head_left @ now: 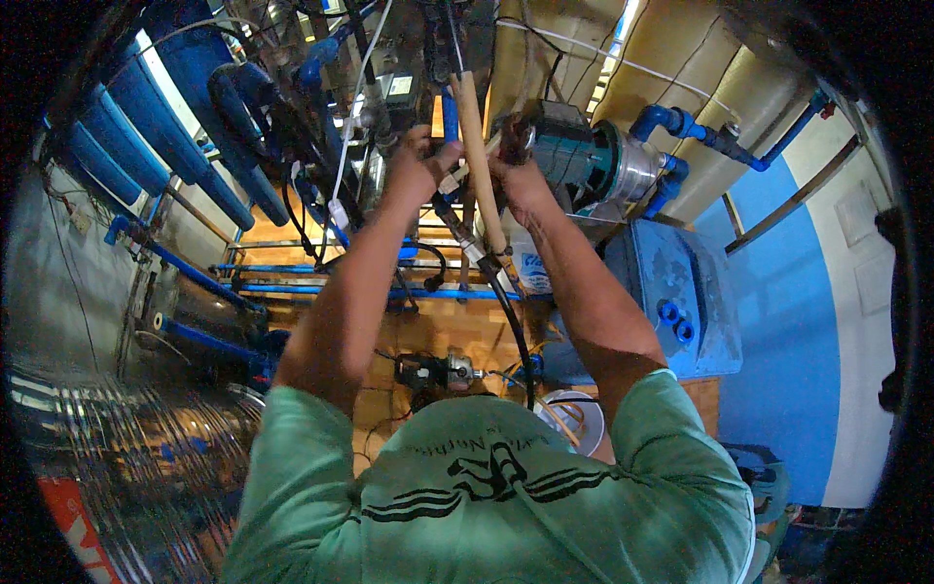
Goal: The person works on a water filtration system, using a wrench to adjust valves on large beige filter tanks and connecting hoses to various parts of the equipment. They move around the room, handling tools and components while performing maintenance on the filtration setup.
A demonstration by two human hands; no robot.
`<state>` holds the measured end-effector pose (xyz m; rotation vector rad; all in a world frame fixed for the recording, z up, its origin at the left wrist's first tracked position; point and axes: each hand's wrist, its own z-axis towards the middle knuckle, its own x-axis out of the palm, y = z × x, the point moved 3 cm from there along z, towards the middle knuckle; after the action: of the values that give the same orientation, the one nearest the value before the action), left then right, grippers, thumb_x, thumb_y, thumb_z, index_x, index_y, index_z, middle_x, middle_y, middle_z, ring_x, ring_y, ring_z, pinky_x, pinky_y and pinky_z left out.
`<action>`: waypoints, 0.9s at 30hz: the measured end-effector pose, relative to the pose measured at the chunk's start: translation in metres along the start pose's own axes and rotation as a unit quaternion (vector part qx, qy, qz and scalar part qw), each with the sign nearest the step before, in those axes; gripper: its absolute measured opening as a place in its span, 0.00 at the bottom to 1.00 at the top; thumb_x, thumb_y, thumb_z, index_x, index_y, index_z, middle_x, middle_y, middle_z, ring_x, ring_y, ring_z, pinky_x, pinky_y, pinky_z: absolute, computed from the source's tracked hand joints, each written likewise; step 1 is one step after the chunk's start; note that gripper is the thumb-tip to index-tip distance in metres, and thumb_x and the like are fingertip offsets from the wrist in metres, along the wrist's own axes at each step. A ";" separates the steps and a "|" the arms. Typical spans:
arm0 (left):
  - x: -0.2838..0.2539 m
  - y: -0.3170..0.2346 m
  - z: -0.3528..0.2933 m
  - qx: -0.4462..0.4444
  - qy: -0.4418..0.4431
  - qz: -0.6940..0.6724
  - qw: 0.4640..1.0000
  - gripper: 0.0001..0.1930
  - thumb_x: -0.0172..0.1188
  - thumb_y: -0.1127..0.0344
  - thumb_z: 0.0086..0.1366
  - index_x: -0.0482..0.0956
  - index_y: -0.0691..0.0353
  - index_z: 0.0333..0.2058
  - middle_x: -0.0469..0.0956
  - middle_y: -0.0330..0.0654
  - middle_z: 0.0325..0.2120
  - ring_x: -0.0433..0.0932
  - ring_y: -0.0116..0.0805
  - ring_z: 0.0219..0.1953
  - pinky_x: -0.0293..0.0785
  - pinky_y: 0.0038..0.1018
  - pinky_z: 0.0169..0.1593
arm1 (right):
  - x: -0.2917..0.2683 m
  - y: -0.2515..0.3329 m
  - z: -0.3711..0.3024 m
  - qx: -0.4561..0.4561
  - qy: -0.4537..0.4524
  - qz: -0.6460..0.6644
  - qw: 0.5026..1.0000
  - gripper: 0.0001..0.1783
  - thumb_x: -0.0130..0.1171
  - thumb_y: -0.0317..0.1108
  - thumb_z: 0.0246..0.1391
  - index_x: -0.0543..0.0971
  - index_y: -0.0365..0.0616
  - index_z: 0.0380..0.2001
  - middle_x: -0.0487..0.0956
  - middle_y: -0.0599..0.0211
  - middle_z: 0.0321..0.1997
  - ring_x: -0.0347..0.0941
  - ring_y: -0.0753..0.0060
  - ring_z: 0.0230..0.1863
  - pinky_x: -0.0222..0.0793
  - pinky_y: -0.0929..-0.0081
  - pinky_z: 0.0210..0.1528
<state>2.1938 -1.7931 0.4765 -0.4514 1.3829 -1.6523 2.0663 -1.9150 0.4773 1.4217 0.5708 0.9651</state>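
Observation:
My arms stretch out ahead, both hands close together among pipes and hoses. My left hand (pixel 423 167) is closed with curled fingers, next to a small pale fitting (pixel 453 181). Opposite it, my right hand (pixel 518 180) is bent round something hidden beside the teal pump motor (pixel 569 161). A tan tube (pixel 474 146) runs down between the hands. Below them, a metal coupling (pixel 472 248) joins a black hose (pixel 514 321) that hangs toward my body. Dim light and blur hide what the fingers grip.
To the right are a silver pump head (pixel 637 173), blue elbow pipes (pixel 671 125) and a blue tank (pixel 671 292). Blue filter housings (pixel 146 127) stand at left. A power tool (pixel 438 372) and a white bucket (pixel 589 423) sit below, near my body. Horizontal blue pipes (pixel 321 289) cross behind.

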 end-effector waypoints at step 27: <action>-0.026 -0.031 -0.076 -0.227 -0.010 -0.224 0.948 0.18 0.57 0.47 0.63 0.75 0.57 0.36 0.73 0.33 0.26 0.69 0.22 0.23 0.68 0.21 0.28 | 0.008 -0.096 -0.009 -0.074 0.101 -0.437 0.891 0.13 0.55 0.36 0.56 0.73 0.38 0.41 0.78 0.51 0.34 0.75 0.52 0.36 0.69 0.62 0.38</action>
<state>2.1384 -1.7285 0.4882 -1.1156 1.7414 -1.6574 2.0836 -1.8925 0.3853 0.7714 1.1407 0.4023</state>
